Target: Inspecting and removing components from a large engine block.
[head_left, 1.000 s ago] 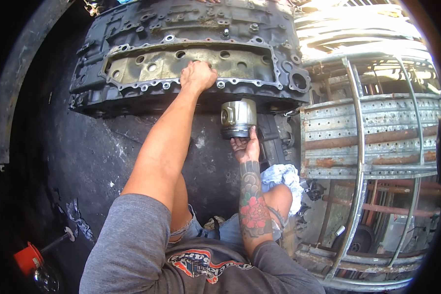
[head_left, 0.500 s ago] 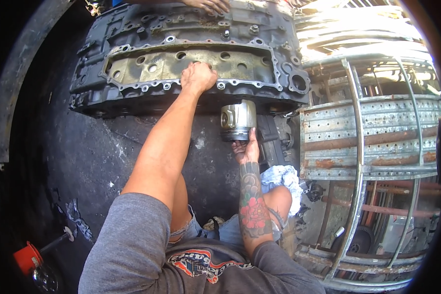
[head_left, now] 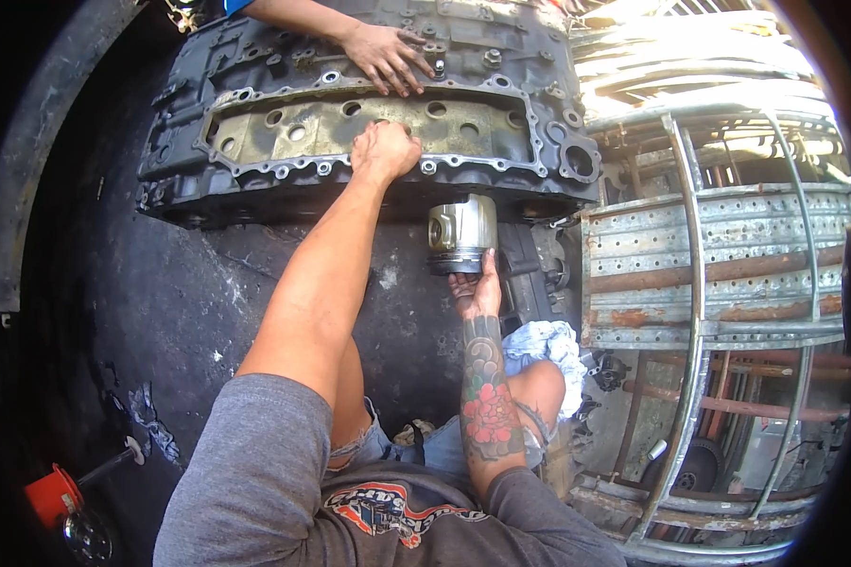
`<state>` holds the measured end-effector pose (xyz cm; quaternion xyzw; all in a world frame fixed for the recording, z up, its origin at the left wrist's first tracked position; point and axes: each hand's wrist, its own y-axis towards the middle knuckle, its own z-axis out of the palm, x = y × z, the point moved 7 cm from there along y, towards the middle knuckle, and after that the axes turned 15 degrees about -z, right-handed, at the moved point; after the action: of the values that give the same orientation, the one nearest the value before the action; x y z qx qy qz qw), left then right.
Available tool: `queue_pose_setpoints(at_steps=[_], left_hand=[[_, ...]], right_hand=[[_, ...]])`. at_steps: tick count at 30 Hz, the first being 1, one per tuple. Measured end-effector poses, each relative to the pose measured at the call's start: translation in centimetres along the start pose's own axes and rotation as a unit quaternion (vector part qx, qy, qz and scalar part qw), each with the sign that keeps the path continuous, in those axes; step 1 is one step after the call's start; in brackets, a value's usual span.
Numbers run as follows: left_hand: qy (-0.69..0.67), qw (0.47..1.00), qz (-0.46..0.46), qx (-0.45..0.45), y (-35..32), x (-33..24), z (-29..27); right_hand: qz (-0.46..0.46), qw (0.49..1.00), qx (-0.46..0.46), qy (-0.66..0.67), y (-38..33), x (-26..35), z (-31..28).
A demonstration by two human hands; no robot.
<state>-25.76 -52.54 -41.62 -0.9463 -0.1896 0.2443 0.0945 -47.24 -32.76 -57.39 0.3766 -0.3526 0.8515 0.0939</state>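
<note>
A co-worker's hand has just landed on the block, above the left hand pressed there, fingers curled. The right hand cups the piston from below.

Three hands in view: the person's own two and one co-worker's hand. One large dark metal engine block, one shiny cylindrical metal piston.
</note>
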Motion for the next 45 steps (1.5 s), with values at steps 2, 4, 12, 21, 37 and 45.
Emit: queue_pose_setpoints(at_steps=[2,4,12,21,37,45], left_hand=[[-0.001,1.000,-0.004,0.005,0.0,0.0,0.0],[0.002,1.000,-0.003,0.007,0.0,0.0,0.0],[0.006,1.000,0.005,-0.004,-0.3,0.1,-0.4],[0.012,1.000,0.007,0.013,-0.3,-0.3,-0.1],[0.012,0.972,0.137,-0.189,0.1,0.5,-0.3],[-0.004,0.953,0.283,0.111,-12.0,-1.0,7.6]], right_hand=[[0.003,1.000,-0.005,0.007,0.0,-0.1,0.1],[0.002,1.000,-0.009,0.010,-0.1,0.0,0.1],[-0.018,0.998,-0.022,0.063,-0.1,-0.2,0.8],[-0.011,0.994,-0.105,0.035,-0.9,-1.6,-3.8],[0.017,0.998,-0.064,0.006,-2.9,-3.9,-3.8],[-0.017,0.977,-0.141,0.159,-2.5,-4.2,-5.6]])
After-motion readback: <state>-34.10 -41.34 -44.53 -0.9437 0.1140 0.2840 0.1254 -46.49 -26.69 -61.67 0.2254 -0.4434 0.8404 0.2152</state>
